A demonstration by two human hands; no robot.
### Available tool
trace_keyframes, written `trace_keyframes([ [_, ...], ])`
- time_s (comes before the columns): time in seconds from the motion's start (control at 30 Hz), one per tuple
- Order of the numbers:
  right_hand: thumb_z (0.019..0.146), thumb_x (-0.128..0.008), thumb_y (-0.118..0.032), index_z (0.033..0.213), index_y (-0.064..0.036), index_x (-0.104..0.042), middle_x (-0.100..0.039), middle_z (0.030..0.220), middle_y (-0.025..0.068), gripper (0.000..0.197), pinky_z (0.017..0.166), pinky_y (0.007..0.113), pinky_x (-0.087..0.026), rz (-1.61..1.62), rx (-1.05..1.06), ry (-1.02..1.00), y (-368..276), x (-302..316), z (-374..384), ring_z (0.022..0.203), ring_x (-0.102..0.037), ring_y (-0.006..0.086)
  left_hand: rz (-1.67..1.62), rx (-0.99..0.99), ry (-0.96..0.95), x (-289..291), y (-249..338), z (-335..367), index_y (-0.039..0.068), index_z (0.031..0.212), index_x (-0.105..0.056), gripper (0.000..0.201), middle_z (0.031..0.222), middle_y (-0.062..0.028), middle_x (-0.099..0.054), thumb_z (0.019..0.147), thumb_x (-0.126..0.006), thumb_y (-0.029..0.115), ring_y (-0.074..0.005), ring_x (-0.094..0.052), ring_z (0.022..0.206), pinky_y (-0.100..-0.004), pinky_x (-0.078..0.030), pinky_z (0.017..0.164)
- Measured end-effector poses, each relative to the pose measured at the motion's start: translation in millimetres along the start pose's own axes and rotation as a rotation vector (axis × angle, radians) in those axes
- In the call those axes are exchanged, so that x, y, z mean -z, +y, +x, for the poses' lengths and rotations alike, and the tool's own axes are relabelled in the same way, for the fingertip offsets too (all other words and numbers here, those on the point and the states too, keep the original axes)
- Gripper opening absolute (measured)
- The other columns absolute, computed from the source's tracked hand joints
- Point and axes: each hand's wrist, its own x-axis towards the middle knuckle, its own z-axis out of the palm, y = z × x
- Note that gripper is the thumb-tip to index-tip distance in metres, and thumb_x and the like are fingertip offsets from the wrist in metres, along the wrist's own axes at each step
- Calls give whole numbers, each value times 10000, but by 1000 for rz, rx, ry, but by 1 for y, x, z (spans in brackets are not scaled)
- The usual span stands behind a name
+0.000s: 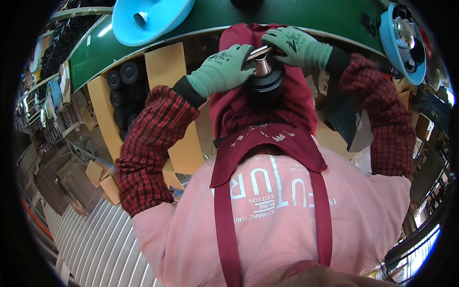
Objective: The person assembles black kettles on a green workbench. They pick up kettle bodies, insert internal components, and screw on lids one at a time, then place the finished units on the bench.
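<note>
Over my lap, both gloved hands hold a metal-and-black part (262, 68) with a shiny crossbar, a cone-shaped metal neck and a round black base. My left hand (222, 71), in a green knit glove, closes around the left end of the crossbar. On the other end is my right hand (299, 47), gloved alike, with its fingers curled over the bar; the glove partly hides the fingertips. The round base faces toward my body, against the maroon apron (267, 112).
A green worktable (215, 19) runs across the front. On it stand a blue basin (158, 28) with a small black-and-white piece and, at right, another blue basin (389, 43) with metal and black parts. Left below is an open cardboard box (103, 119) of black round pieces.
</note>
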Motion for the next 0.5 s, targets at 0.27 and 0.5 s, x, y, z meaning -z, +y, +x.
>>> trace_keyframes([
  [0.27, 894, -770, -335, 944, -31, -770, -743, 767, 65, 308, 580, 352, -603, 301, -366, -1194, -10, 51, 78, 656, -724, 202, -155, 142, -285, 12, 11, 16, 63, 1414, -451, 609, 1235, -287, -588, 869, -688, 198, -494, -612, 1158, -517, -507, 1021],
  [0.5, 910, -763, -386, 835, -106, -692, -631, 671, 14, 299, 475, 317, -526, 737, -376, -1380, -15, 18, 76, 537, -615, 149, -128, -6, -60, -20, 1, -9, 154, 1448, -540, 570, 1210, -201, -626, 908, -719, 177, -422, -694, 1057, -509, -549, 921],
])
